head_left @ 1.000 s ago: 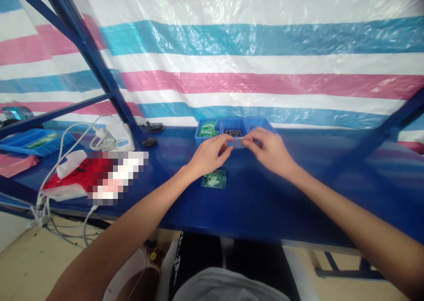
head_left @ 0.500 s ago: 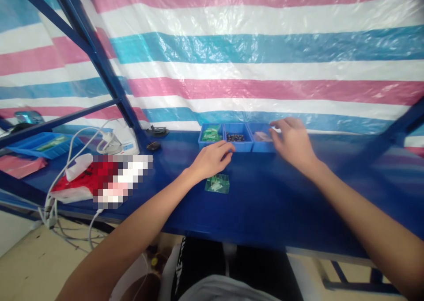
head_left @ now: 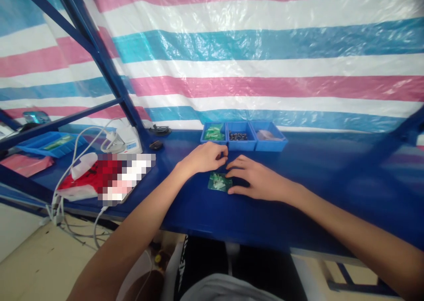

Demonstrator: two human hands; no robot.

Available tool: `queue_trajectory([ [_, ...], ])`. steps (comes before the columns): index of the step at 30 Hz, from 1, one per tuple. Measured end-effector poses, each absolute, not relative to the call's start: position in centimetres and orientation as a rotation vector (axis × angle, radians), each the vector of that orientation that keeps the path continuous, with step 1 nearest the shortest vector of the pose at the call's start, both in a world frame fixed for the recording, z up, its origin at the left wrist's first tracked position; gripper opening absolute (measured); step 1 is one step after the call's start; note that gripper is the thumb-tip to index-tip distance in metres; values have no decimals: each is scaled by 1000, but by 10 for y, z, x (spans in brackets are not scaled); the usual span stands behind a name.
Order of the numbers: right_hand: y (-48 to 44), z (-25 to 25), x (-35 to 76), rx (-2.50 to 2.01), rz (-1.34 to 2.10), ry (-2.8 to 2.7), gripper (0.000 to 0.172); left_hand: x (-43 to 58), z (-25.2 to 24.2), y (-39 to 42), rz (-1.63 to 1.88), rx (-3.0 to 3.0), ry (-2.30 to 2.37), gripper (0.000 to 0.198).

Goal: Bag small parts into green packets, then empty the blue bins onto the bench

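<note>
We see two bare hands over a shiny blue table (head_left: 265,221). The right hand (head_left: 247,177) is at a small green packet (head_left: 217,183) that lies flat on the table. Its thumb and first fingers are spread wide, so this hand is open. The fingertips are right by the packet's right edge, but we cannot tell if they touch it. We can see some pale bits in the packet.

The left hand (head_left: 207,156) is just behind the packet, on its far side. Its fingers are bent, and its thumb is near the first finger. The palm is hidden, so we cannot tell if this hand is holding any little thing.

Past the hands, we see three blue boxes (head_left: 241,145) side by side in a row. The one on the left has green packets (head_left: 214,132) in it, and the left hand is near its front. The middle one has lots of tiny dark parts (head_left: 237,136). The one on the right has a pale, see-through bag (head_left: 266,135).

Over on the left, we see a small black thing (head_left: 156,145), a red and white bundle (head_left: 94,179) and white wires (head_left: 77,148). Behind it all hangs a big striped sheet (head_left: 238,86).
</note>
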State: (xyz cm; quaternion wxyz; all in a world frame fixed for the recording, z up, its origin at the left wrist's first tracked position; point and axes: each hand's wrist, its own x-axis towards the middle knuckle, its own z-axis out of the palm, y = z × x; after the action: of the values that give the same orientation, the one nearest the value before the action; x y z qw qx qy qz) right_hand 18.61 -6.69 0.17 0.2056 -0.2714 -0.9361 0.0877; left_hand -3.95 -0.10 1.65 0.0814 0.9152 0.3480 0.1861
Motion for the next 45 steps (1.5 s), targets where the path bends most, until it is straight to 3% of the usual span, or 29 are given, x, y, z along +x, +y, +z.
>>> queue_trajectory([
  [4, -58, 3, 192, -774, 221, -2624, 32, -38, 13, 0, 540, 2715, 1036, 12],
  [17, -39, 4, 213, -990, 110, -2612, 16, -36, 1, 8, 526, 2607, 965, 57],
  [26, -42, 4, 210, -1057, 66, -2578, 19, -36, -3, 9, 544, 2629, 942, 47],
  [32, -44, 2, 211, -1097, 37, -2551, 33, -33, -4, 7, 581, 2653, 945, 36],
  [42, -33, -5, 215, -1131, 74, -2479, 28, -27, 2, -1, 595, 2739, 942, 42],
  [45, -32, -4, 215, -1150, 108, -2399, 27, -25, 2, -4, 678, 2779, 909, 34],
])
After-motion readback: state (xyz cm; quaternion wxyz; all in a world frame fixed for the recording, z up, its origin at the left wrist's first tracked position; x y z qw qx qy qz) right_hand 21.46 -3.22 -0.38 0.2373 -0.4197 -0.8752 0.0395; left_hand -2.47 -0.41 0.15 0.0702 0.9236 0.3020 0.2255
